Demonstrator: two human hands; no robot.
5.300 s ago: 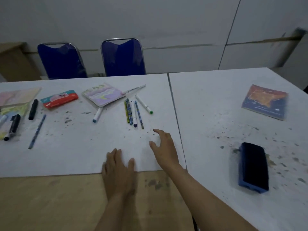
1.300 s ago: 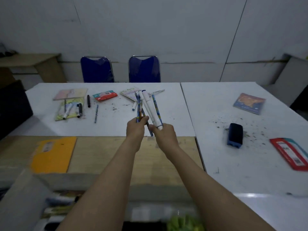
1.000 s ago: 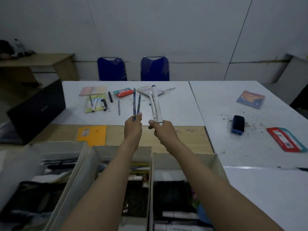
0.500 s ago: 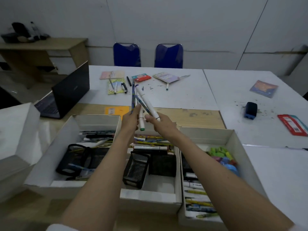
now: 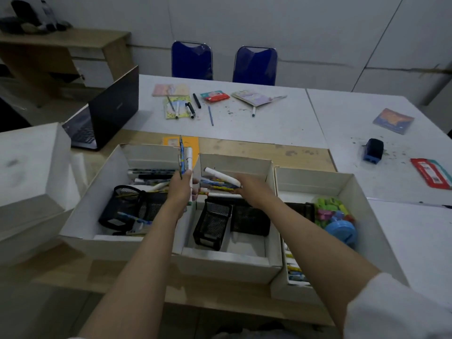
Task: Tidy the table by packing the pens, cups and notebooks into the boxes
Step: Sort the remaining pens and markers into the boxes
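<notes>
The left hand (image 5: 182, 189) gripped a small upright bundle of blue-patterned and white pens (image 5: 185, 159) above the wall between two open white cardboard boxes; the right hand (image 5: 252, 188) pinched a fat white marker (image 5: 222, 176), tilted low over the middle white box (image 5: 234, 162), just above loose pens lying there; black mesh pen cups (image 5: 212, 222) stood inside; several pens (image 5: 210, 115) and pastel notebooks (image 5: 255, 97) lay on the far white table (image 5: 281, 123).

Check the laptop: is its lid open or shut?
Open. The laptop lid stands raised, its back to the camera, with the keyboard visible at left.
</notes>
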